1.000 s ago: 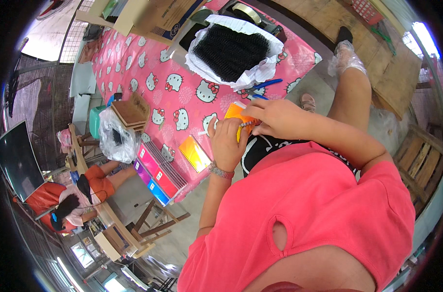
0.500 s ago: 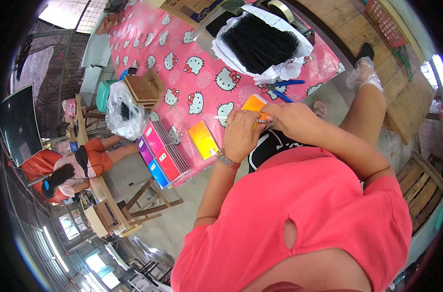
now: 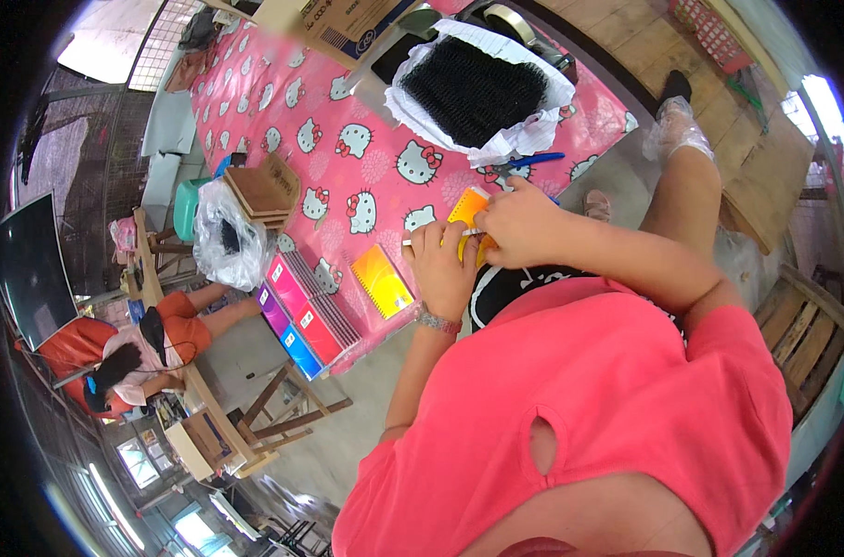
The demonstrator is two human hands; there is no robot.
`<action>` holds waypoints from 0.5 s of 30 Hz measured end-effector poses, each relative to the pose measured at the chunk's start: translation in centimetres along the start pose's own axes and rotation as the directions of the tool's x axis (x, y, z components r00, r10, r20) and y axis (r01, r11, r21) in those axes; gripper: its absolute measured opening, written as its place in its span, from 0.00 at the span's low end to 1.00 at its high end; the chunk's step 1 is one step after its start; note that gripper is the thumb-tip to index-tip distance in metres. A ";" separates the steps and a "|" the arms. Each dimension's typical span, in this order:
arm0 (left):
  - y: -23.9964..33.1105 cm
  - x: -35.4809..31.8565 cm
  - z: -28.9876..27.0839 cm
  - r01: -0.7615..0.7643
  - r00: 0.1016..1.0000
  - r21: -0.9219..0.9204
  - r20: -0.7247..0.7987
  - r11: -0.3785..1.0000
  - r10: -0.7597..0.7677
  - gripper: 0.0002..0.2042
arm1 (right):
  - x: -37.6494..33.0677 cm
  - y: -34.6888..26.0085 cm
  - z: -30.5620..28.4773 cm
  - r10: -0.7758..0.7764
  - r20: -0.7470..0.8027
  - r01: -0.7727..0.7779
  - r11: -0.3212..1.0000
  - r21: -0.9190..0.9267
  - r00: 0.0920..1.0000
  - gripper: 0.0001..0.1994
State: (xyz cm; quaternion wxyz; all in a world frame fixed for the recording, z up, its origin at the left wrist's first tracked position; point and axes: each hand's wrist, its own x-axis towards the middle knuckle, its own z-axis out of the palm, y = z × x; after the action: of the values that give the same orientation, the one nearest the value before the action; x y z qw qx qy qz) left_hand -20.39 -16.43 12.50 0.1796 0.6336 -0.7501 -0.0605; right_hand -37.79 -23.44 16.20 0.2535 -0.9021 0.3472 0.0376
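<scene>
Both my hands hold a small orange and yellow notebook (image 3: 465,210) at the near edge of the table with the pink cartoon-cat cloth (image 3: 347,102). My left hand (image 3: 445,269), with a bracelet at the wrist, grips its lower side. My right hand (image 3: 519,223) presses on its right side with the fingers bent. Most of the notebook is hidden under my hands. A second yellow and orange spiral notebook (image 3: 382,280) lies flat on the cloth just left of my left hand.
A stack of coloured notebooks (image 3: 303,311) sits at the table corner. Blue scissors (image 3: 524,163) lie beside a white bag of black coils (image 3: 473,88). A clear bag (image 3: 227,246) and brown card stack (image 3: 264,190) stand left. A person in orange (image 3: 134,348) sits below left.
The view has shifted so the table and my hands sit slightly higher and to the right. My hands stay on the orange notebook with little change in grip.
</scene>
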 end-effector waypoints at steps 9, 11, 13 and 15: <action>0.2 0.0 0.4 -0.011 0.998 -0.034 -0.066 0.999 0.009 0.14 | 0.4 0.1 0.2 -0.040 -0.114 0.038 0.999 -0.015 0.993 0.09; -0.1 0.1 0.5 -0.009 0.995 -0.040 -0.099 0.999 0.005 0.15 | 0.3 -0.2 -0.1 -0.048 -0.165 0.043 0.998 -0.035 0.985 0.08; -0.6 -0.4 0.8 0.020 0.995 -0.093 -0.095 0.995 -0.028 0.17 | -1.2 -1.6 -1.3 -0.115 -0.285 0.108 0.993 -0.038 0.951 0.08; -0.1 -0.2 0.8 0.032 0.995 -0.092 -0.089 0.995 -0.040 0.17 | -1.2 -1.4 -1.3 -0.160 -0.415 0.148 0.987 -0.060 0.896 0.09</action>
State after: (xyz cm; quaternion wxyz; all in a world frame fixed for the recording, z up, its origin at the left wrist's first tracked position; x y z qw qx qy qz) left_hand -20.52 -16.37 11.70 0.2410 0.6404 -0.7260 -0.0686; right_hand -37.94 -22.48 18.26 0.1630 -0.9171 0.3205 -0.1721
